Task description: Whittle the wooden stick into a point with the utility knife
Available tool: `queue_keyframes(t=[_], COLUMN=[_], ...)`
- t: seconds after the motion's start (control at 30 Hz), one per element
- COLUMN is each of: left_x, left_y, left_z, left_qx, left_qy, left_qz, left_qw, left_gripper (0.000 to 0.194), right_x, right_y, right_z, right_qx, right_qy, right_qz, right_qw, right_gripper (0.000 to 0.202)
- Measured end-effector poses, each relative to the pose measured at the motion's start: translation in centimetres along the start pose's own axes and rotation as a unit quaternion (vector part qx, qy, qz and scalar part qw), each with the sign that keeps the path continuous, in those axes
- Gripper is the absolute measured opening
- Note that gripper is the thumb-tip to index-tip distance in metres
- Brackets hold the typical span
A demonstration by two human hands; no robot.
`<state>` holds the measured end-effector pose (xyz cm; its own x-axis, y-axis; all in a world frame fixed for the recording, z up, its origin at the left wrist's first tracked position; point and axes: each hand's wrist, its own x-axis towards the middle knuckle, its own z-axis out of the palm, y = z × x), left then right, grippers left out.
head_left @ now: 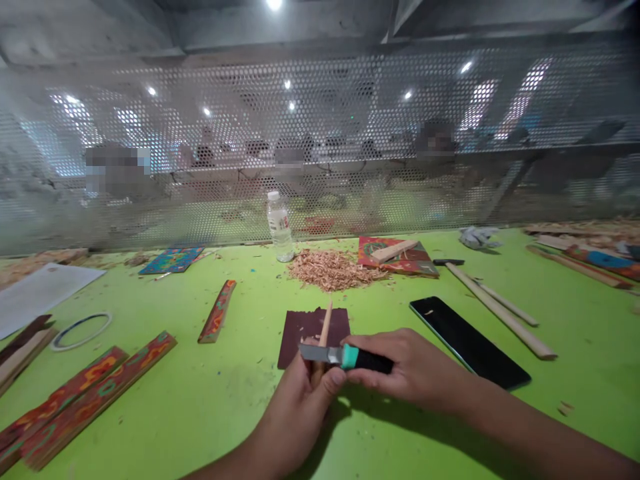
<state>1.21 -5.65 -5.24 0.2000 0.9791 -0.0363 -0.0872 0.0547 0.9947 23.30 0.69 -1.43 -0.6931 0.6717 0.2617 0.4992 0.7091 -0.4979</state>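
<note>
My left hand (299, 412) is closed around a slim wooden stick (326, 324) whose tapered tip points away from me. In my right hand (405, 363) is a carving knife (367, 360) with a black and teal handle. Its blade lies crosswise over the stick, close to my left thumb; whether the edge cuts into the wood I cannot tell. Beneath the stick's far end lies a dark brown sheet of sandpaper (295, 333) with a few chips on it. The stick's near end is mostly hidden by my left hand.
Behind the sandpaper are a heap of shavings (327, 270) and a water bottle (280, 230). A phone (467, 343) and a hammer-like tool (500, 313) lie right. Painted wood strips (100, 400) and a tape ring (83, 331) lie left. A perforated metal screen (320, 133) closes the table's back.
</note>
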Motion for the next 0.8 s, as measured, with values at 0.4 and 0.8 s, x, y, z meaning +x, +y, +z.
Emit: queue_keyframes(t=[0.4, 0.8], left_x=[0.1, 0.3], left_y=[2.2, 1.9], left_z=[0.5, 0.8], left_qx=[0.106, 0.172], left_qy=[-0.002, 0.066], left_qz=[0.027, 0.003], left_qw=[0.994, 0.983], left_gripper=[0.051, 0.046], right_x=[-0.3, -0.9], right_y=[-1.1, -1.5], right_z=[0.4, 1.8], right_qx=[-0.002, -0.196], right_qy=[-0.004, 0.11], right_qz=[0.01, -0.037], right_qw=[1.0, 0.974], right_gripper=[0.037, 0.065])
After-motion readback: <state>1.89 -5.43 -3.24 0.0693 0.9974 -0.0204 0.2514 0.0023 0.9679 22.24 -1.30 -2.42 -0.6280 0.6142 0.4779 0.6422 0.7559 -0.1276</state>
